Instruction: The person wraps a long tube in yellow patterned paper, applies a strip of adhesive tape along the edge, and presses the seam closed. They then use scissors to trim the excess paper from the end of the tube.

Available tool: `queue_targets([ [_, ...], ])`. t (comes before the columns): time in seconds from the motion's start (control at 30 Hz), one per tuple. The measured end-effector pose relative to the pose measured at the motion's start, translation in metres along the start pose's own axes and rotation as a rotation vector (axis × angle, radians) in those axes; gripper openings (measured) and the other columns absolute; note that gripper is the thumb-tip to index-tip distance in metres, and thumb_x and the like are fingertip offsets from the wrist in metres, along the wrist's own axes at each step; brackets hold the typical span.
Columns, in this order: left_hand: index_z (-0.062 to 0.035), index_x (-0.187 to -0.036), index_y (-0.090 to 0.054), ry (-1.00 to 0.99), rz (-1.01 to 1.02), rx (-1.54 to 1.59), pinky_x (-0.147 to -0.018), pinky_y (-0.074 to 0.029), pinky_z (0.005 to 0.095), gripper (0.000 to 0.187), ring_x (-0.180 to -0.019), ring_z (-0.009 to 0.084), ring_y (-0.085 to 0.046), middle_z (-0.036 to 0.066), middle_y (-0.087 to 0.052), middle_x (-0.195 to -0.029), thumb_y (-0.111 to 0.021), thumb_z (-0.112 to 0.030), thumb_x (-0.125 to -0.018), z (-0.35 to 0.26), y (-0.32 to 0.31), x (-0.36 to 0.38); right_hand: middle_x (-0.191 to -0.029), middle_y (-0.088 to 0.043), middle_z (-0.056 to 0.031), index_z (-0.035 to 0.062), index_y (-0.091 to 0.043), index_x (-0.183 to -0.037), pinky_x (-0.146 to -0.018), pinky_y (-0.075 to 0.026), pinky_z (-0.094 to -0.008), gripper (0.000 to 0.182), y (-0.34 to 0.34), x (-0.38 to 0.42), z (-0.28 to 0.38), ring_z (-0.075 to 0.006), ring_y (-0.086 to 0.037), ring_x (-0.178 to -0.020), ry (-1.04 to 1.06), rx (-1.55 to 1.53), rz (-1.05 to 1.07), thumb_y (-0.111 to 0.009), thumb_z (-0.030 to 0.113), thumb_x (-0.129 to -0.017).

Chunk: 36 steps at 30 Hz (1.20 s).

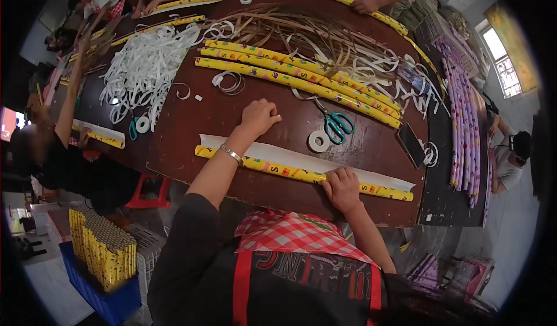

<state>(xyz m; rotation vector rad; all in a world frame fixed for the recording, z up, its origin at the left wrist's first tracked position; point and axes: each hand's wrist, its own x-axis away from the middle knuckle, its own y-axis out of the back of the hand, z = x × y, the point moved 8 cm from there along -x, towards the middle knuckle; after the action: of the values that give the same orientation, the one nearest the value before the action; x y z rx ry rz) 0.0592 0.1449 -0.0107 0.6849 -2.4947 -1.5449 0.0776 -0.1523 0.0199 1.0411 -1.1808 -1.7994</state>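
Head view: the yellow roll [278, 168] lies near the close edge of the brown table [174, 146], its long axis running left to right and slanting a little downward to the right, nearly parallel to the other yellow rolls [301, 82] farther back. It is slim, straight and shiny, printed with small coloured motifs and dark S-shaped marks, with a plain white flap [290, 155] along its far side. The right hand [342, 188] lies over the roll, right of its middle, fingers bent; whether it grips or only presses, I cannot tell. The left hand [260, 117] is beyond the roll, fingers loosely curled, and I cannot tell whether it holds anything
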Motion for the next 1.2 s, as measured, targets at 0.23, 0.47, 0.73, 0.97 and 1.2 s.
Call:
queue_targets([
  [0.23,-0.0072,-0.075,-0.063,-0.052,0.17,-0.019,-0.07,-0.05,0.0404,0.028,-0.078,0.0287,-0.061,0.009,-0.06,-0.079,-0.076,-0.032,-0.078,0.005,-0.005,-0.018,-0.09,-0.056,-0.0081,0.0111,-0.062,-0.091,-0.074,-0.045,-0.0422,0.024,-0.002,0.001,-0.001,-0.0293,-0.055,-0.086,-0.009,0.022,-0.036,-0.069,0.031,-0.08],
  [0.47,-0.0053,-0.079,-0.058,-0.194,-0.03,-0.05,-0.066,-0.051,0.0427,0.022,-0.076,0.0338,-0.061,0.012,-0.058,-0.083,-0.07,-0.023,-0.083,-0.006,-0.003,-0.002,-0.092,-0.056,-0.0084,0.0108,-0.062,-0.094,-0.075,-0.045,-0.0427,0.025,-0.002,0.0,0.0,-0.0301,-0.056,-0.087,0.001,0.022,-0.025,-0.068,0.031,-0.08],
  [0.73,-0.0052,-0.083,-0.06,0.118,-0.135,-0.009,-0.069,-0.051,0.0455,0.019,-0.081,0.0349,-0.061,0.014,-0.06,-0.088,-0.067,-0.022,-0.085,0.047,0.031,-0.001,-0.092,-0.057,-0.009,0.0101,-0.061,-0.095,-0.075,-0.044,-0.0437,0.026,-0.002,0.001,0.0,-0.0312,-0.056,-0.087,0.018,0.009,-0.02,-0.067,0.03,-0.081],
  [0.97,-0.009,-0.108,-0.066,0.504,-0.411,-0.331,-0.08,-0.053,0.0426,0.029,-0.104,0.0318,-0.057,0.009,-0.059,-0.109,-0.068,-0.027,-0.085,0.183,0.104,0.054,-0.092,-0.057,-0.0091,0.0101,-0.061,-0.095,-0.074,-0.045,-0.0437,0.026,-0.005,0.002,-0.002,-0.0312,-0.056,-0.087,0.016,0.02,-0.038,-0.068,0.03,-0.08],
  [1.2,-0.0112,-0.086,-0.069,0.448,-0.242,-0.171,-0.078,-0.053,0.0437,0.009,-0.091,0.0326,-0.061,0.012,-0.062,-0.098,-0.068,-0.02,-0.084,0.191,0.098,0.043,-0.092,-0.057,-0.0089,0.0101,-0.062,-0.094,-0.073,-0.044,-0.0435,0.024,-0.004,0.001,-0.001,-0.0314,-0.056,-0.087,0.02,0.012,-0.029,-0.068,0.029,-0.08],
])
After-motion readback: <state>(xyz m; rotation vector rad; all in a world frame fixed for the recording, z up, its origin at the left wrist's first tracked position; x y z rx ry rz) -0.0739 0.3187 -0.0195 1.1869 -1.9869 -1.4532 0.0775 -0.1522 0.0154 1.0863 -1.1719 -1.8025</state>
